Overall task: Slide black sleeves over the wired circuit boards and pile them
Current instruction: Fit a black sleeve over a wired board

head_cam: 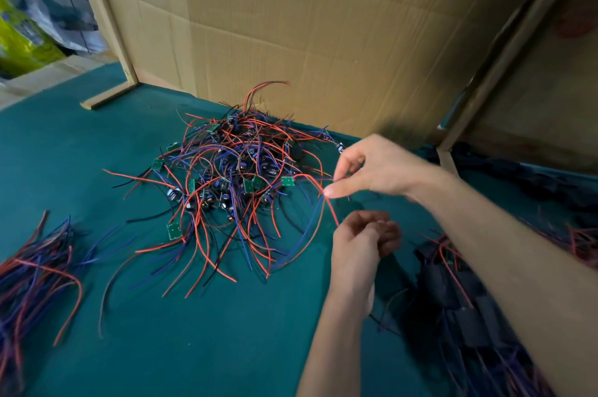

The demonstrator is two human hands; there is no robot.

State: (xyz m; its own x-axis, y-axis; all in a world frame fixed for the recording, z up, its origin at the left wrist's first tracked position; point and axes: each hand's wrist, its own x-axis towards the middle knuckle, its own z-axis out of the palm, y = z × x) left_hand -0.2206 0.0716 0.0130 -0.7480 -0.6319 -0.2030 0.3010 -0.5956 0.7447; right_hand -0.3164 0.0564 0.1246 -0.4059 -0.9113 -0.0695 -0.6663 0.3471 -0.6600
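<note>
Circuit boards (226,176): small green squares tangled in thin wires.

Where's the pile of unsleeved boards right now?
Centre of the head view: the tangled pile of boards lies on the green table, against the cardboard wall, just left of both hands.

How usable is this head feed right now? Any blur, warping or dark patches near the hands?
Head view: the central heap of red, blue and black wired green circuit boards is sharp and evenly lit; the bundle of wires at the left edge and the dark pile of black sleeves at lower right are smeared and dim; the brown cardboard wall bows from wide-angle distortion; both hands are slightly soft.
</note>
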